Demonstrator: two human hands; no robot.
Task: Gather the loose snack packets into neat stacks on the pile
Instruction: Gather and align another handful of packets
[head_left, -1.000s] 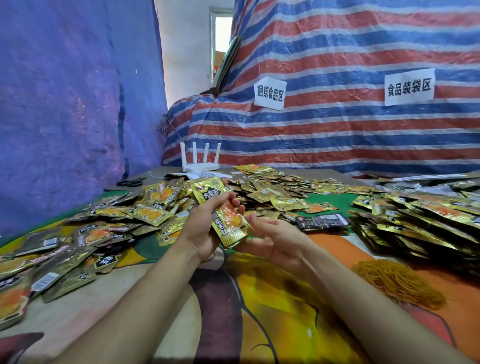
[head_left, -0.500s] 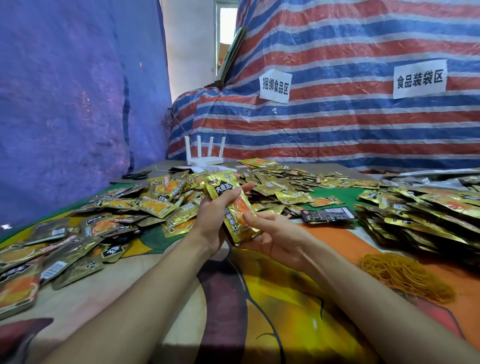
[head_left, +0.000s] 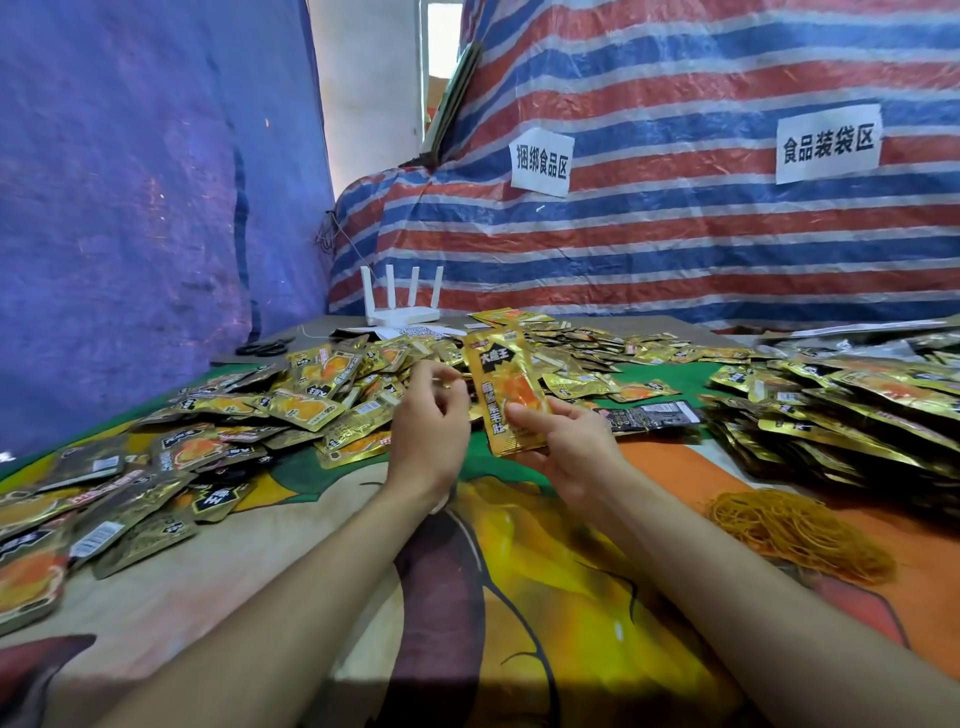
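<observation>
Head view of a counter (head_left: 519, 597) covered with a colourful printed cloth. The right hand (head_left: 566, 447) grips one gold snack packet (head_left: 511, 395) by its lower end, thumb across the front, holding it upright above the cloth. The left hand (head_left: 428, 431) hovers just beside it, fingers loosely curled with nothing visible in them. Loose packets (head_left: 311, 400) lie scattered to the left and behind. A stacked pile (head_left: 841, 415) sits at the right, near a heap of tan rubber bands (head_left: 795, 530).
</observation>
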